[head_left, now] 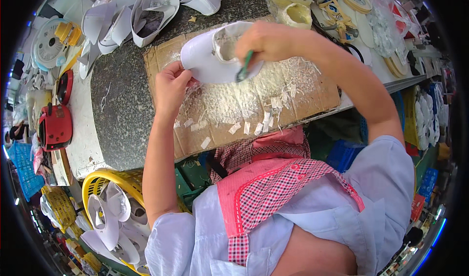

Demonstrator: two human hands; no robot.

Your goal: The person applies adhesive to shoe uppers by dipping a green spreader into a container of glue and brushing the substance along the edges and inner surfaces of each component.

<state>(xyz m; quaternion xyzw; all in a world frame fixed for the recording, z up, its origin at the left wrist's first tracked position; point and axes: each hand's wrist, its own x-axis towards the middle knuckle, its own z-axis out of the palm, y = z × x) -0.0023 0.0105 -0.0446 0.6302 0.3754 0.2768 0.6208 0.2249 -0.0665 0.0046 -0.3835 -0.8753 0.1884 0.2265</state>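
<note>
A white shoe upper (201, 53) is tilted over the glue-crusted cardboard (161, 70). My left hand (171, 88) pinches its lower left edge between thumb and fingers. Over its right side, my right hand (269, 41) is closed around a green-handled brush (246, 63). The brush is slightly smeared by motion, and its head is down at the upper's lower right edge. Part of the upper's far end is hidden behind my right hand. Several small whitish strips (234, 128) lie along the near part of the cardboard.
More white uppers (154, 14) stand at the far left of the dark speckled tabletop (117, 95). A glue-coated pot (297, 16) sits beyond my right hand. At the left are a fan (47, 44) and a red device (55, 126). A yellow basket (91, 182) of uppers stands below.
</note>
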